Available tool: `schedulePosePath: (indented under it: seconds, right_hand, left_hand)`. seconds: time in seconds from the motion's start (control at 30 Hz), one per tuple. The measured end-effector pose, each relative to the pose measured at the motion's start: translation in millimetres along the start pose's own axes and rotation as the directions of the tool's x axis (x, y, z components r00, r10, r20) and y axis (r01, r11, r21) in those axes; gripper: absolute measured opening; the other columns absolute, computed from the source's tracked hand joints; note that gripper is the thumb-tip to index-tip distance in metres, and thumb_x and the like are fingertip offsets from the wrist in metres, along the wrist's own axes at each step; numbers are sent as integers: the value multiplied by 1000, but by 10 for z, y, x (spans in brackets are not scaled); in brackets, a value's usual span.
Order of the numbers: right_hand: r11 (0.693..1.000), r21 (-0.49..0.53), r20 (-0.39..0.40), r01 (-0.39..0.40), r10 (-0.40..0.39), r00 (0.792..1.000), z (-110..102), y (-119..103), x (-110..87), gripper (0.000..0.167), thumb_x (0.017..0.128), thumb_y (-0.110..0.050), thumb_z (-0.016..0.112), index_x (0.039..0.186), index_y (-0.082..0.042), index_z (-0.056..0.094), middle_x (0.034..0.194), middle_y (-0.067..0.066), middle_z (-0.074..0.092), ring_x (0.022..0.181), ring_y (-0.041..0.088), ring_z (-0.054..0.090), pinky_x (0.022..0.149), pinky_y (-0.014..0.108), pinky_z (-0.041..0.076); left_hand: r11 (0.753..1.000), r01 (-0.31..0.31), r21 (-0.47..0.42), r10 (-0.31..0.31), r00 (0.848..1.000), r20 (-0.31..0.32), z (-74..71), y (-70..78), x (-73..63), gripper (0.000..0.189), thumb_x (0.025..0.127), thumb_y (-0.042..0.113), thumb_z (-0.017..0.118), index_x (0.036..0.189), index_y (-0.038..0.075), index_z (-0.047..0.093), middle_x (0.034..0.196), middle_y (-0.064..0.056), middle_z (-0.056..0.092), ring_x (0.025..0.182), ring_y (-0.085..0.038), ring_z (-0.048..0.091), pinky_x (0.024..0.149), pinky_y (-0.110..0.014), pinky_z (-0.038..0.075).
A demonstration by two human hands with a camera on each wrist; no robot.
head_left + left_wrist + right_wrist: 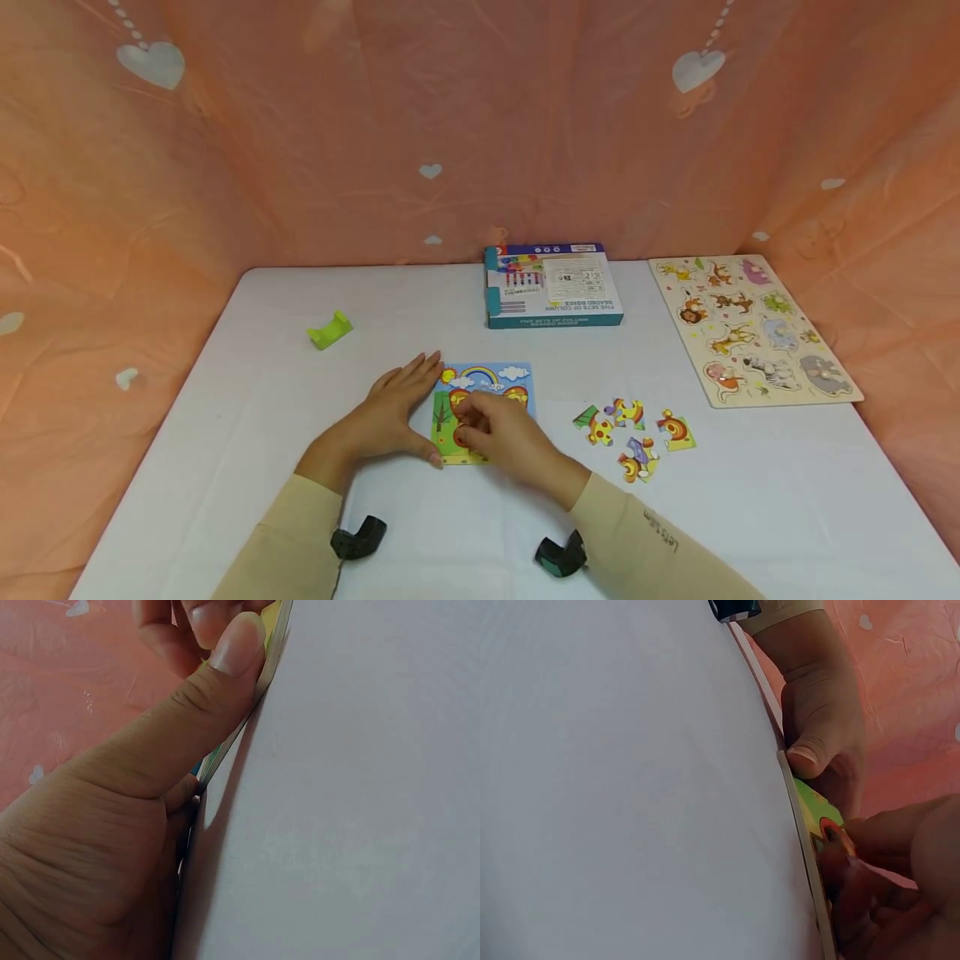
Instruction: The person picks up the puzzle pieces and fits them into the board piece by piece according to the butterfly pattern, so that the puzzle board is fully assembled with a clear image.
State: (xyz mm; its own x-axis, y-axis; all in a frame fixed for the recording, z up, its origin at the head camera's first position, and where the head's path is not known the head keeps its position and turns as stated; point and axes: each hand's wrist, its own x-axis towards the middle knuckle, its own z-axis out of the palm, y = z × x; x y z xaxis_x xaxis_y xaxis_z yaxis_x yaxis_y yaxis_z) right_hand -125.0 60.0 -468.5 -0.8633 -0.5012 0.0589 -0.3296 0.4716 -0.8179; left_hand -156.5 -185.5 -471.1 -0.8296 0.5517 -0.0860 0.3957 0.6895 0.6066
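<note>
A small square jigsaw board point(517, 377) with a rainbow, sky and tree picture lies on the white table. My left hand point(393, 408) is spread along its left side, fingers straight, with the thumb point(238, 652) over the near edge. Over the board's middle, my right hand point(513, 437) pinches a red and orange puzzle piece point(831, 826) between thumb and fingers, low against the picture. Most of that piece is hidden by the fingers. To the right lie several loose puzzle pieces point(628, 412) printed with parts of a cartoon animal.
Behind the board stands a flat bead-toy box point(577, 287). A wooden animal puzzle board point(750, 333) lies at the back right. A lime-green curved block point(330, 331) sits at the back left. An orange curtain point(375, 133) hangs around the table.
</note>
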Motion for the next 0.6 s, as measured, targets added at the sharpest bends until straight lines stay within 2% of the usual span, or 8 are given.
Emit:
schedulePosePath:
  seconds: [0.2, 0.4, 0.6]
  right_hand:
    - [984, -181, 28, 3, 2, 1000, -4, -55, -25, 27, 101, -11, 78, 126, -1, 77, 107, 2, 61, 95, 17, 59, 84, 37, 56]
    - [965, -263, 66, 15, 2, 998, 4, -117, -58, 43, 99, -10, 81, 138, 5, 72, 111, 5, 55, 95, 17, 56, 79, 30, 53]
    - [942, -332, 64, 49, -30, 998, 14, -127, -78, 42, 99, -13, 83, 136, 4, 74, 107, 3, 52, 90, 15, 55, 70, 24, 50]
  left_hand:
    - [1000, 7, -1, -7, 1000, -4, 11, -3, 7, 144, 62, 60, 102, 172, 5, 28, 180, -5, 16, 166, -29, 4, 130, -59, 5]
    - [1000, 10, 9, -10, 1000, -3, -4, 27, -5, 143, 63, 57, 103, 172, 3, 28, 180, -8, 17, 166, -31, 5, 129, -60, 6]
    - [1000, 4, 5, -4, 1000, -6, -9, 28, -10, 142, 64, 57, 103, 171, 2, 28, 180, -9, 18, 166, -33, 6, 129, -61, 6]
